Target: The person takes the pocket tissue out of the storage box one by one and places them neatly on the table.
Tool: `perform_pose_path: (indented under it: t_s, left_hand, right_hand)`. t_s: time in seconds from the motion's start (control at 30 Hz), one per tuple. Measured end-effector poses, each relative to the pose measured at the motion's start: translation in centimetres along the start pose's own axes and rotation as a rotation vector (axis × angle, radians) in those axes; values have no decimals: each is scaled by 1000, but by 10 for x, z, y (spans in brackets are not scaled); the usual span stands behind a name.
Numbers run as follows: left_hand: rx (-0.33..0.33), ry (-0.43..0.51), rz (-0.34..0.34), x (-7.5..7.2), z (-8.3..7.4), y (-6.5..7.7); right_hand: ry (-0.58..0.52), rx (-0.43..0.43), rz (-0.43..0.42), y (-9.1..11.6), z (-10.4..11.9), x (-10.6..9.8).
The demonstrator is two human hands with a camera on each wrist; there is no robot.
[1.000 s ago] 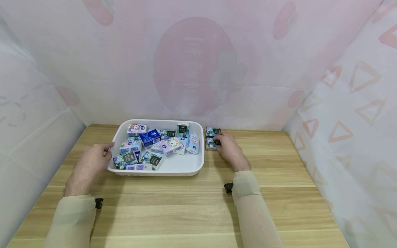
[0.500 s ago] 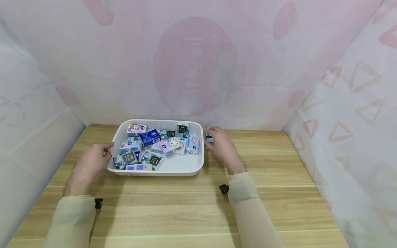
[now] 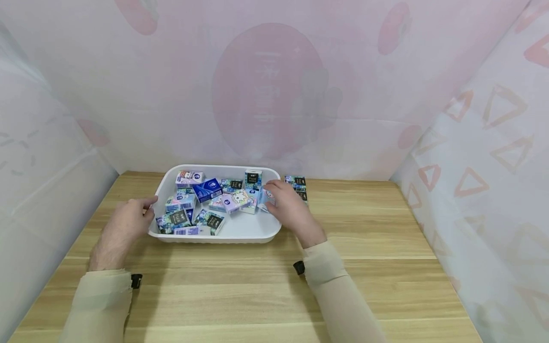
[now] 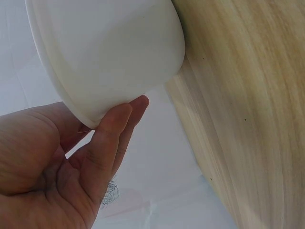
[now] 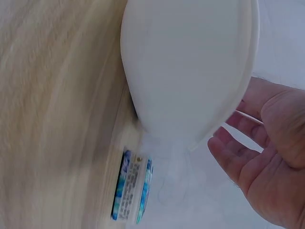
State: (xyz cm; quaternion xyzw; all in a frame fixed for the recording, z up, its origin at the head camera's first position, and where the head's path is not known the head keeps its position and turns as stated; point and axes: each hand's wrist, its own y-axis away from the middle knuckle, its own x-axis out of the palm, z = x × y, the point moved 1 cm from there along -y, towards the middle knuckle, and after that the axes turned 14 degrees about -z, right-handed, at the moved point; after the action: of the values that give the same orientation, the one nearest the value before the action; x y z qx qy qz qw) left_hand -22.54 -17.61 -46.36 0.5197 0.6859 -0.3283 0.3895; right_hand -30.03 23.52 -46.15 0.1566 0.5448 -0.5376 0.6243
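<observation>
- There are two hands and one white tray. The tray sits on the one wooden counter, near the back wall.
- The left hand pinches the left edge of the tray. In the left wrist view, its fingers press on the outside of the tray and the thumb is mostly hidden.
- The right hand reaches over the right edge of the tray. Its thumb and fingers are spread apart, not squeezed tight.
- One light blue pack lies under the right hand's fingers, so only part of it shows. I cannot tell if they touch.
- More than ten small packs lie in the tray, all jumbled. Some hide under others, so I cannot count them all.
- In there, four black labels show. One black-label pack is at the back, one is just left of it, and two are at the front.
- One dark blue pack lies tilted on top of others.
- Three purple packs show: a back-left one, a middle one and a front one.
- Two flowery packs are on the counter just right of the tray, and the hand covers part of the front one.
- Two pale sleeves cover the arms.
</observation>
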Motion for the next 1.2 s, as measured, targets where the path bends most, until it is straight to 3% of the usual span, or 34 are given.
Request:
perform_pose_path:
  t_s: [0.3,0.6,0.77,1.2]
  left_hand:
    - [10,1,-8,1,0,-2]
    - [24,5,-20,1,1,-1]
    - [19,3,-17,2,1,-2]
    - [17,-1,-14,1,1,-2]
  right_hand:
    - [15,-74,70,3,25,12]
    - [122,-160,128,6,49,26]
    - [162,-160,164,4,60,37]
    - [223,-187,161,-8,69,61]
